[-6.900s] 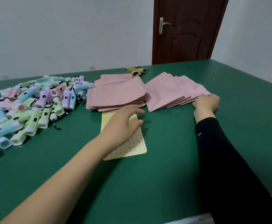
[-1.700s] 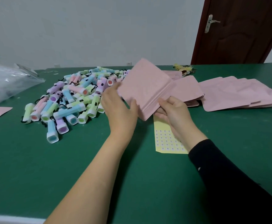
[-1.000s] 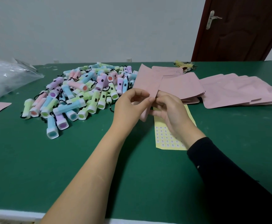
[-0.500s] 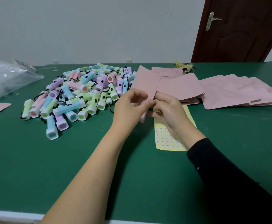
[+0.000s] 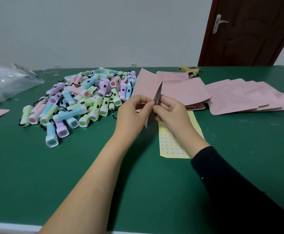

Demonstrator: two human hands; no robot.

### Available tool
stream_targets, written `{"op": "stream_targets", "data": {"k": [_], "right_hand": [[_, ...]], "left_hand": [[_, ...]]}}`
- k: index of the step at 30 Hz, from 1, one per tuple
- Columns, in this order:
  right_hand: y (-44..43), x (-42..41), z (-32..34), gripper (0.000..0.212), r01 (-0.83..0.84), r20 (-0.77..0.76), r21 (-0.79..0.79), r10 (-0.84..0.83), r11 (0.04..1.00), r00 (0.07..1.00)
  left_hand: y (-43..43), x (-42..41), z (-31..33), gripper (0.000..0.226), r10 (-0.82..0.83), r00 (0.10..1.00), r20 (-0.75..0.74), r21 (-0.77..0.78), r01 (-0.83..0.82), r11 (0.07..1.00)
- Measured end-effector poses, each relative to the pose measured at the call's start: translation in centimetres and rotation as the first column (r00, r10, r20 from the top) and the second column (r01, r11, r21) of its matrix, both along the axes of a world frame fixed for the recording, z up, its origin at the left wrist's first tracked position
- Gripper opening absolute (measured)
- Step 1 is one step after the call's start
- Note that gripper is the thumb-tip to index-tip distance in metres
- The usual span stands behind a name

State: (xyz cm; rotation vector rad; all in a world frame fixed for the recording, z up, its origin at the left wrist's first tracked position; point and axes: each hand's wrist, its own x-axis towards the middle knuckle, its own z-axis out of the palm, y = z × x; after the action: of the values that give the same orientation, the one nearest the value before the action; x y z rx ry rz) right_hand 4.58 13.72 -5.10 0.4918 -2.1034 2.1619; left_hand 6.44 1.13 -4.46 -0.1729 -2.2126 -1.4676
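Both the left grip (image 5: pixel 132 112) and the right grip (image 5: pixel 170 114) are pinching one flat pink pouch (image 5: pixel 143 85), holding it tilted above the green desk (image 5: pixel 70 166), over the far end of a yellow dotted sticker sheet (image 5: pixel 169 146), right of a heap of pastel plastic torches (image 5: pixel 80 100).

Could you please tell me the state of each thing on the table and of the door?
Held pink pouch: lifted, edge parted slightly.
Left hand: pinches the pouch.
Right hand: pinches the pouch.
Flashlights: heaped, untouched.
Pouch stack: lying flat.
Sticker sheet: lying flat.
Door: shut.
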Motion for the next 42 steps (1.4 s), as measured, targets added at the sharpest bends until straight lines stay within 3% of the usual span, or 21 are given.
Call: {"op": "stream_targets", "data": {"k": [4, 7, 10, 13, 14, 18, 23, 30, 34, 38, 40, 42], "right_hand": [[-0.4, 0.3, -0.3, 0.028, 0.308, -0.271, 0.235, -0.243, 0.922, 0.931], [-0.6, 0.6, -0.4, 0.018, 0.386, -0.405, 0.325, -0.241, 0.863, 0.882], [-1.1, 1.0, -0.2, 0.037, 0.554, -0.623, 0.402, -0.226, 0.729, 0.749], [-1.6, 1.7, 0.2, 0.045, 0.606, -0.709, 0.352, -0.22, 0.713, 0.67], [-1.9, 1.9, 0.3, 0.046, 0.606, -0.705, 0.357, -0.22, 0.711, 0.674], [-2.3, 1.9, 0.1, 0.043, 0.573, -0.655, 0.373, -0.23, 0.73, 0.72], [-1.9, 1.6, 0.2, 0.037, 0.562, -0.631, 0.36, -0.249, 0.744, 0.735], [-1.2, 1.2, 0.5, 0.038, 0.51, -0.507, 0.282, -0.325, 0.813, 0.799], [-1.1, 1.1, 0.4, 0.044, 0.318, -0.289, 0.345, -0.223, 0.883, 0.931], [-1.9, 1.1, -0.1, 0.022, 0.222, -0.18, 0.382, -0.163, 0.897, 0.97], [-2.5, 1.3, -0.2, 0.034, 0.278, -0.273, 0.441, -0.167, 0.853, 0.947], [-2.7, 1.7, -0.2, 0.047, 0.19, -0.231, 0.436, -0.094, 0.88, 0.968]], "left_hand": [[0.8, 0.4, 0.0, 0.019, 0.007, 0.998, -0.067, -0.079, -0.013, 0.997], [1.0, 0.6, 0.1, 0.019, 0.045, 0.996, -0.075, -0.017, -0.046, 0.999], [1.5, 0.8, 0.1, 0.007, 0.064, 0.997, -0.032, 0.119, -0.06, 0.991], [1.8, 0.8, 0.3, 0.011, 0.041, 0.999, 0.028, 0.239, -0.046, 0.97], [1.8, 0.8, 0.3, 0.009, 0.049, 0.999, 0.025, 0.222, -0.053, 0.974], [1.7, 0.7, 0.1, 0.042, 0.14, 0.99, -0.032, 0.03, -0.139, 0.99], [1.0, 0.5, 0.1, 0.023, 0.127, 0.99, -0.059, -0.057, -0.131, 0.99], [0.7, 0.8, 0.6, 0.036, 0.125, 0.988, -0.086, -0.063, -0.131, 0.989], [0.9, 0.8, 0.5, 0.016, 0.134, 0.988, -0.077, -0.17, -0.145, 0.975], [2.0, 1.1, 0.5, 0.015, 0.115, 0.993, -0.03, -0.011, -0.115, 0.993], [1.9, 1.0, 0.6, 0.037, 0.085, 0.993, 0.078, 0.071, -0.091, 0.993], [1.4, 0.6, 0.7, 0.058, 0.04, 0.985, 0.168, 0.062, -0.051, 0.997]]}}
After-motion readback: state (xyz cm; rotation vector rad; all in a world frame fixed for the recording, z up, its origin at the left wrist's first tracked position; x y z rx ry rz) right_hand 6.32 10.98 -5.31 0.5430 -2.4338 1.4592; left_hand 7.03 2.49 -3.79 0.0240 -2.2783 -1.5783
